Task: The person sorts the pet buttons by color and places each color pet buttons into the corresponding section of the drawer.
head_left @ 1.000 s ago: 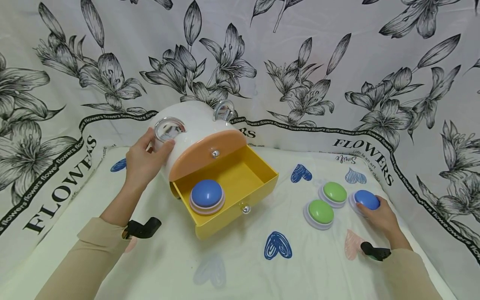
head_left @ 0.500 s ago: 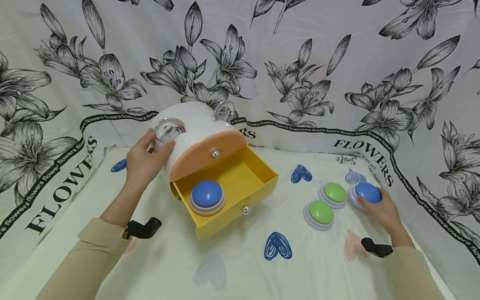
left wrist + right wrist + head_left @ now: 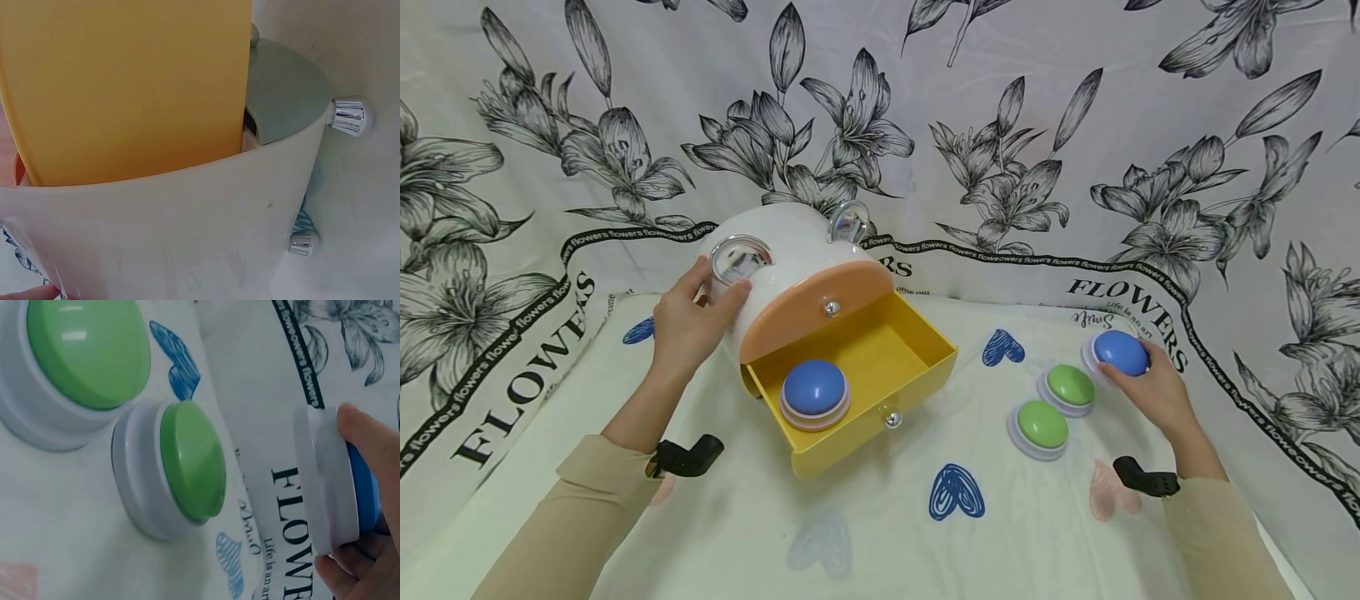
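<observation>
My left hand (image 3: pixel 691 323) holds the left side of a white rounded drawer box (image 3: pixel 793 237), thumb beside its silver ring (image 3: pixel 739 260). The yellow drawer (image 3: pixel 887 346) is pulled out below an orange front (image 3: pixel 816 307). Inside, at its left end, sits a blue push button (image 3: pixel 814 388) on a pale base. Far to the right, my right hand (image 3: pixel 1159 390) grips another blue push button (image 3: pixel 1122 352) by its edges, lifted off the cloth. The right wrist view shows thumb and fingers on opposite sides of its white base (image 3: pixel 328 481).
Two green push buttons (image 3: pixel 1070 385) (image 3: pixel 1042 423) lie close together, left of my right hand. A white cloth (image 3: pixel 880 542) with printed hearts covers the surface. A flower-print curtain (image 3: pixel 1000 83) hangs behind. In the left wrist view, silver feet (image 3: pixel 350 117) stick out from the box.
My right hand has raised the blue push button and carried it back and slightly left, away from its spot beside the green ones. My left hand and the drawer box have stayed put.
</observation>
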`<state>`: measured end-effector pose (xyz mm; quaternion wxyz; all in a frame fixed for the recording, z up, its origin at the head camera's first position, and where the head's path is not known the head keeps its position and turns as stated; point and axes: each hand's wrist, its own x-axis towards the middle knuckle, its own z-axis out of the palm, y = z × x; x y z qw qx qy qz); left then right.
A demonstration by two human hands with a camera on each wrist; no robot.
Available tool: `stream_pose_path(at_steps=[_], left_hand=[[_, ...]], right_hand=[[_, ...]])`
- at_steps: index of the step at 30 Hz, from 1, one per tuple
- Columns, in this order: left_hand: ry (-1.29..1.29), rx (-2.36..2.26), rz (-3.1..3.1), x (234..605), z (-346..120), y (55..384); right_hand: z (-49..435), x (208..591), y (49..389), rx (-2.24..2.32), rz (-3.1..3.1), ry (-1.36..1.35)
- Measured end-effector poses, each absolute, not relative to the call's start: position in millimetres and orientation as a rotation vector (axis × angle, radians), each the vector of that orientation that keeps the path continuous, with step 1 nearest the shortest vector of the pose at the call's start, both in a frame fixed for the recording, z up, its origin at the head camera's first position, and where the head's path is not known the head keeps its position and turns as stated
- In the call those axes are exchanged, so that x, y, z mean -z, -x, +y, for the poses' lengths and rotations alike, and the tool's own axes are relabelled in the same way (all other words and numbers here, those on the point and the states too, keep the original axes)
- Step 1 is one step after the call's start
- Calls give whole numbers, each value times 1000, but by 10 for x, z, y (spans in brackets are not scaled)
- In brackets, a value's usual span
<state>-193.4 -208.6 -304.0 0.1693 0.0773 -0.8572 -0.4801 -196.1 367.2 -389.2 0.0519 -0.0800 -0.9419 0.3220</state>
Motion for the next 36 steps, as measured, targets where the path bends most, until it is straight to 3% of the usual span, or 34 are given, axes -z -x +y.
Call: stream_pose_path(at_steps=[36], left_hand=[[-219, 1377, -2444, 3037, -2082, 1923]], right_hand=[[2194, 3032, 2041, -953, -2844, -424]])
